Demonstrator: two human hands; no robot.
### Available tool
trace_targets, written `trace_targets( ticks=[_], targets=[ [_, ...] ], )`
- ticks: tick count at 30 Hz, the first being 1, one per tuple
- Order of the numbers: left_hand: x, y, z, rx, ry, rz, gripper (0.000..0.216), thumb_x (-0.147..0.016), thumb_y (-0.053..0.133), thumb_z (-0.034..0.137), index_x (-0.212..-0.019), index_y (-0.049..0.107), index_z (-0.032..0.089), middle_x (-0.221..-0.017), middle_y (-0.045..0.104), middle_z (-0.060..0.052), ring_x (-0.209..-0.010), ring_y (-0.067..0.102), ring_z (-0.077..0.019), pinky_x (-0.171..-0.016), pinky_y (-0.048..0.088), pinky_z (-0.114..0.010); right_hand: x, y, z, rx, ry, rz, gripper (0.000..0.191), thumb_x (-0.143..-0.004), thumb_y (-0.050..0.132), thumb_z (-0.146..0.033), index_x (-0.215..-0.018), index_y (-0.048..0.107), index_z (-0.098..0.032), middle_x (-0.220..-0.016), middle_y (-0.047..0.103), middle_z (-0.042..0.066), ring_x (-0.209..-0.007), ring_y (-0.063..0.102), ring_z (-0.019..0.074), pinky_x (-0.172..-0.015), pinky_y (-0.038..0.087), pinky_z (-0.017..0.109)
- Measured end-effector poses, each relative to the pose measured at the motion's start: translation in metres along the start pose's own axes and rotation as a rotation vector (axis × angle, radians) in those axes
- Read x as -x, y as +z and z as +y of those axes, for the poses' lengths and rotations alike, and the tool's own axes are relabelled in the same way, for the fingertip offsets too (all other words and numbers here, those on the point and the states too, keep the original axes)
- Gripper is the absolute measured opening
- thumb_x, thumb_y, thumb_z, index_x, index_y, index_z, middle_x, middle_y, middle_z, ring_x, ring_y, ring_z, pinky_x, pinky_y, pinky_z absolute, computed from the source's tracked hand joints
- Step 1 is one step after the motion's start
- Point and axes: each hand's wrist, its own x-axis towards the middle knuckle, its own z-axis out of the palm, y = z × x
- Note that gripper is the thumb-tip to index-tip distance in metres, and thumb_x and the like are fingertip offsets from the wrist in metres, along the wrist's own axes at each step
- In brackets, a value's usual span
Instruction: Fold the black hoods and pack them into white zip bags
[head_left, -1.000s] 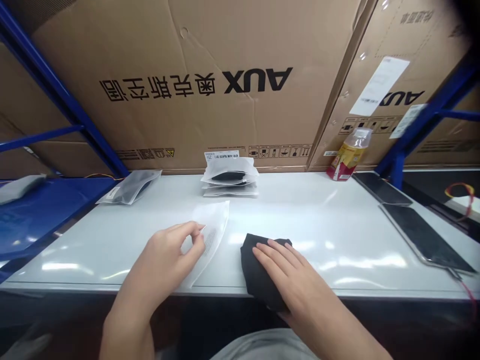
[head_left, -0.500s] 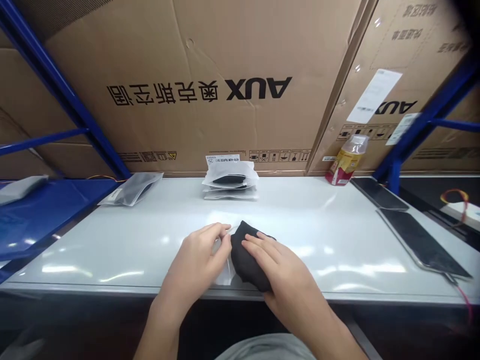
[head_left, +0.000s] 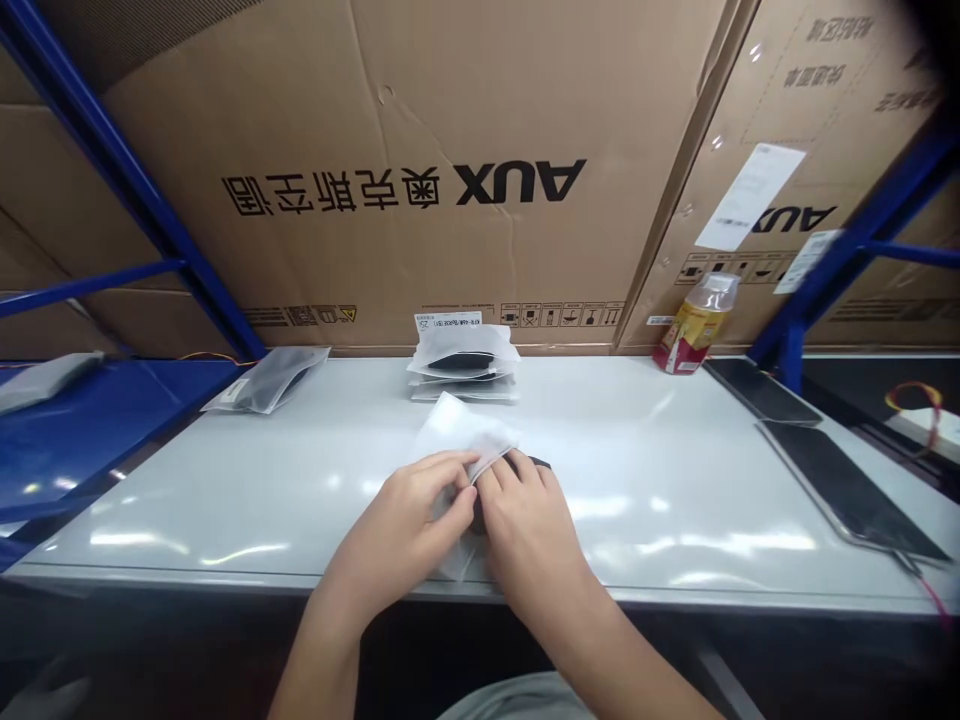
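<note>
Close together, left hand (head_left: 397,530) and right hand (head_left: 529,530) clamped on white film bag (head_left: 454,435) around black cloth (head_left: 534,463).

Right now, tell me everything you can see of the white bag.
The white bag is thin, translucent, softly creased. Its upper part rises tilted above the hands; a lower corner shows beneath them, near the table edge. The left hand grips one edge, the right hand touches it, and black cloth lies against it.

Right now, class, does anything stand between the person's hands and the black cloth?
Only the white film bag does, lying between the left hand and the black cloth. Nothing visible separates the right hand from the cloth.
</note>
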Motion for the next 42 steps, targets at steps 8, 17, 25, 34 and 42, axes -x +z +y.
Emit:
trace_targets(
  ticks=[8,17,25,34,42],
  targets=[
    [-0.005,0.005,-0.017,-0.266,0.048,0.039,0.028,-0.106,0.046,0.03,-0.121,0.068,0.024,-0.146,0.067,-0.007,-0.137,0.062,-0.0275,-0.114,0.051,-0.042,0.035,-0.027,0.069,-0.415,-0.1,-0.132,0.071,-0.094,0.074,-0.035,-0.159,0.045,-0.037,-0.172,0.037,0.005,-0.162,0.023,0.0318,-0.124,0.038,0.058],
    [-0.004,0.013,-0.022,-0.225,0.104,-0.031,0.043,-0.106,0.043,0.024,-0.138,0.071,0.027,-0.148,0.066,-0.001,-0.144,0.057,-0.0256,-0.119,0.049,-0.042,0.035,-0.004,0.045,-0.326,-0.144,0.025,0.068,-0.089,0.069,-0.008,-0.152,0.052,-0.03,-0.144,0.059,0.013,-0.128,0.061,0.0304,-0.104,0.059,0.051],
    [-0.001,-0.004,-0.019,-0.066,0.072,-0.021,0.04,-0.112,0.041,0.034,-0.14,0.069,0.032,-0.142,0.07,0.0,-0.136,0.064,-0.0227,-0.117,0.051,-0.039,0.025,-0.004,0.035,-0.293,-0.034,0.068,0.094,-0.084,0.068,-0.003,-0.163,0.027,-0.032,-0.166,0.031,0.018,-0.111,0.071,0.0274,-0.08,0.066,0.041],
    [0.0,0.012,-0.02,-0.241,0.107,-0.033,0.061,-0.093,0.069,0.024,-0.152,0.055,0.029,-0.158,0.057,-0.007,-0.149,0.051,-0.0302,-0.122,0.045,-0.05,0.006,-0.011,0.046,-0.082,-0.168,0.102,0.036,-0.096,0.062,-0.013,-0.132,0.06,-0.02,-0.119,0.073,0.01,-0.1,0.069,0.0268,-0.082,0.059,0.041],
    [0.0,0.005,-0.01,-0.199,0.226,-0.009,0.057,-0.091,0.046,0.002,-0.137,0.063,0.031,-0.146,0.066,0.002,-0.141,0.058,-0.0203,-0.122,0.046,-0.039,0.004,-0.015,0.056,-0.007,-0.206,0.144,0.025,-0.09,0.052,0.001,-0.1,0.059,-0.021,-0.096,0.063,0.005,-0.082,0.055,0.0221,-0.071,0.045,0.034]
  ],
)
